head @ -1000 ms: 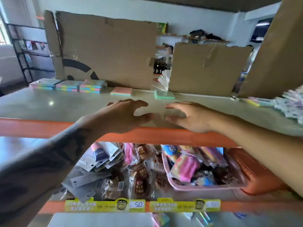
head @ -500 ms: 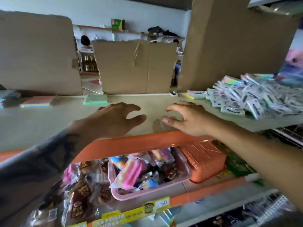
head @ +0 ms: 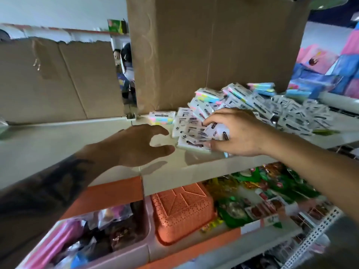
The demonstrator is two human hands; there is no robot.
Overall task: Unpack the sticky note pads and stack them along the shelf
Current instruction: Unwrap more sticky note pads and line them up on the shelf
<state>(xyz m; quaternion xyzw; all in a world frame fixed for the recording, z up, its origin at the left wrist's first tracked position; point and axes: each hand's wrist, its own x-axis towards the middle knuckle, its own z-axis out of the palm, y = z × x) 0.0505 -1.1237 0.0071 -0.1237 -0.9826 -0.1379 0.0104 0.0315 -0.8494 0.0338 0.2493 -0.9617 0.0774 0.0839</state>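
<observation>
A heap of wrapped sticky note pads (head: 258, 107) lies on the pale shelf (head: 58, 144), right of centre, in front of a tall cardboard box (head: 213, 51). My right hand (head: 239, 133) grips a bundle of wrapped pads (head: 192, 133) at the heap's near left edge, fingers curled over the top. My left hand (head: 136, 146) hovers just left of that bundle, fingers spread and empty, thumb close to the lowest pad. One wrapped pastel pad (head: 161, 118) lies alone behind the bundle.
A lower torn cardboard sheet (head: 58, 78) stands at the back left. Under the shelf sit a pink bin of snacks (head: 124, 255), an upturned orange basket (head: 180, 212) and green snack packets (head: 262, 197). Pink and blue packages (head: 330, 74) lie far right.
The view swung right, bringing the heap of pads close. My right hand left the shelf edge and took hold of a bundle of pads. My left hand followed toward it.
</observation>
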